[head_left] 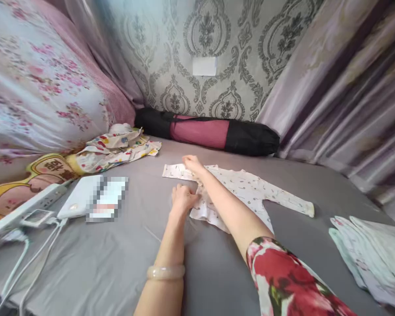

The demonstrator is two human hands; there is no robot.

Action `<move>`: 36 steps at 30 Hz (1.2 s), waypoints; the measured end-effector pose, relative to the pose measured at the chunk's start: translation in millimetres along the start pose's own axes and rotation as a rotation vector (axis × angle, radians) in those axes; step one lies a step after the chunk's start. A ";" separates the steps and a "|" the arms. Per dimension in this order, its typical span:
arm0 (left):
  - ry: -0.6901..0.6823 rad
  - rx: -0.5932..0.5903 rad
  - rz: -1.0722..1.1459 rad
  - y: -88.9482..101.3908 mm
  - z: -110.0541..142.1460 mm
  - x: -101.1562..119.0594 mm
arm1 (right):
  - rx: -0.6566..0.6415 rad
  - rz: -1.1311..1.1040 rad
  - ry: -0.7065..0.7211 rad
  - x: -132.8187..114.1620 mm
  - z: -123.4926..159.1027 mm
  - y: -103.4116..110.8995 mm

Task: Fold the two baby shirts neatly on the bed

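Observation:
A small white baby shirt [246,186] with a scattered print lies spread on the grey bed sheet, its sleeves stretched out to both sides. My right hand [193,163] reaches across it, fingers closed at the upper edge of the left-lying sleeve. Lower down, my left hand [183,197], below a pale bangle [165,272], has its fingers curled and its thumb at the shirt's left side, beneath that sleeve. My right forearm covers part of the shirt's body.
At right lies a stack of folded clothes [368,254]. To the left are a power strip [36,206] with cables, a white box-like device [82,195], a blurred flat object [108,199], a yellow cartoon cushion [36,180] and crumpled printed cloth [115,149]. A black-and-pink rolled bag [200,131] lies against the wall.

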State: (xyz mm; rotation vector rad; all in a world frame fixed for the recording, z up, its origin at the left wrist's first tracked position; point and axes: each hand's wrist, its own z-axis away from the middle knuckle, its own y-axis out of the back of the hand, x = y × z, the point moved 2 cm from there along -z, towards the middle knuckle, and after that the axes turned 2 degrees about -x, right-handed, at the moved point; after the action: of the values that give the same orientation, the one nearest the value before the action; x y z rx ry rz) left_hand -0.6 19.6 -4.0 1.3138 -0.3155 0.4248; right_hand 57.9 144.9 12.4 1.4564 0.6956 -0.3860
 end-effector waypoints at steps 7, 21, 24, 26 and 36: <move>0.057 0.037 0.012 1.0 2.2 2.7 | -0.056 0.344 0.055 61.4 34.8 39.6; 0.036 0.043 0.077 -2.8 -0.2 -1.6 | -0.162 0.618 0.079 62.5 -1.5 43.4; 0.052 0.048 0.075 -2.8 0.4 -1.3 | -0.100 0.620 0.073 65.6 2.4 38.7; 0.051 0.049 0.079 -3.1 0.5 -1.2 | 0.008 0.614 0.055 69.0 7.2 33.7; 0.062 0.046 0.031 -0.1 1.2 0.3 | 0.123 0.555 0.076 63.0 40.8 15.9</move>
State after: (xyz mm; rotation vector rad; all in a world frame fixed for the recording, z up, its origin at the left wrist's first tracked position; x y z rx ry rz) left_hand -0.3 18.4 -3.7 1.3391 -0.2764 0.5005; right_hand 123.2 117.2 -16.9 1.7157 0.3060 0.0582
